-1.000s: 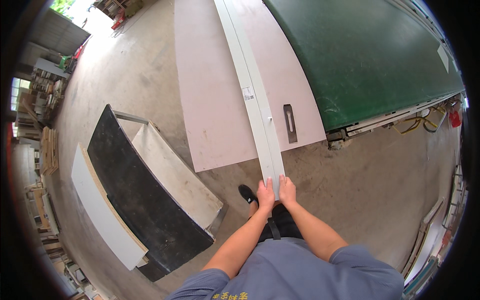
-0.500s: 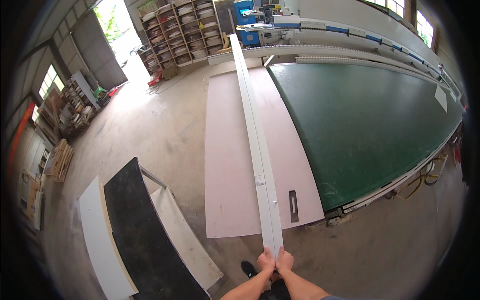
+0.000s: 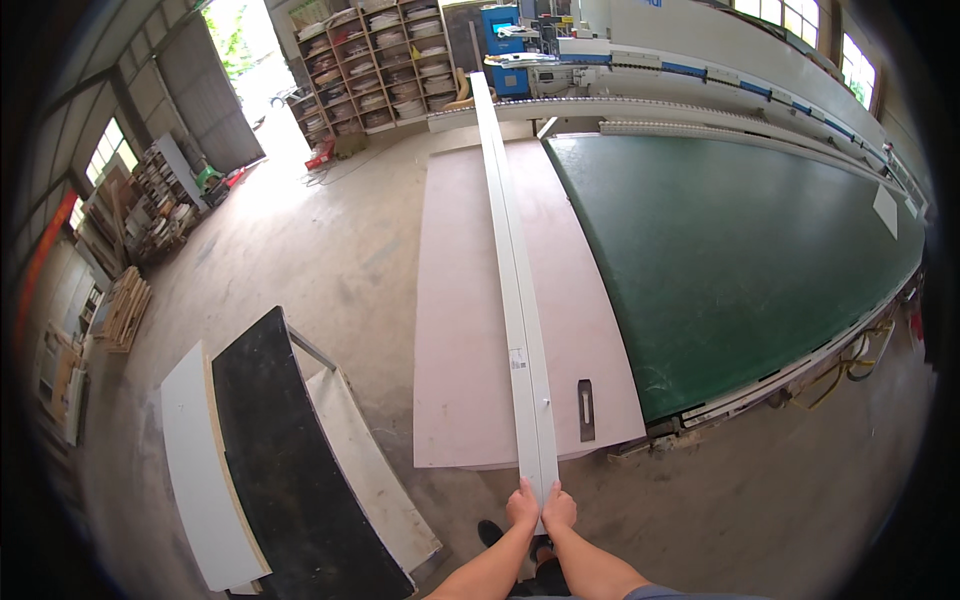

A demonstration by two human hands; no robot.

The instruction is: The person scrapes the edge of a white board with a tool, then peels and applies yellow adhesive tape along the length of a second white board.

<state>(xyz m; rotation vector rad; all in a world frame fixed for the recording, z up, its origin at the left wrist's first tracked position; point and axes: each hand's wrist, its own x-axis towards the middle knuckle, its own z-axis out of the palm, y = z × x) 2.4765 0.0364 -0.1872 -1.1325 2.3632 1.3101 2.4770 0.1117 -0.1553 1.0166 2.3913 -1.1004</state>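
Note:
Two long, narrow white boards [image 3: 516, 290] lie side by side, a thin seam running between them. They stretch lengthwise over a pale pink panel [image 3: 455, 330], their far ends reaching past its far edge. A small label and a small white peg show on the boards' near half. My left hand [image 3: 522, 505] grips the left edge at the near end, thumb on top. Close beside it, my right hand [image 3: 559, 508] grips the right edge the same way. The fingers underneath are hidden. A dark slotted metal plate [image 3: 586, 410] rests on the pink panel, right of the boards.
A large green table surface [image 3: 730, 270] adjoins the pink panel on the right. At the lower left stands a low table with a black top [image 3: 285, 460] and a white board [image 3: 205, 470]. A long machine [image 3: 690, 75] and filled shelves [image 3: 385, 65] are at the back.
The view has shifted slightly. Both hands, still gripping the white boards, appear a little closer to the pink panel's near edge, and more of my forearms shows.

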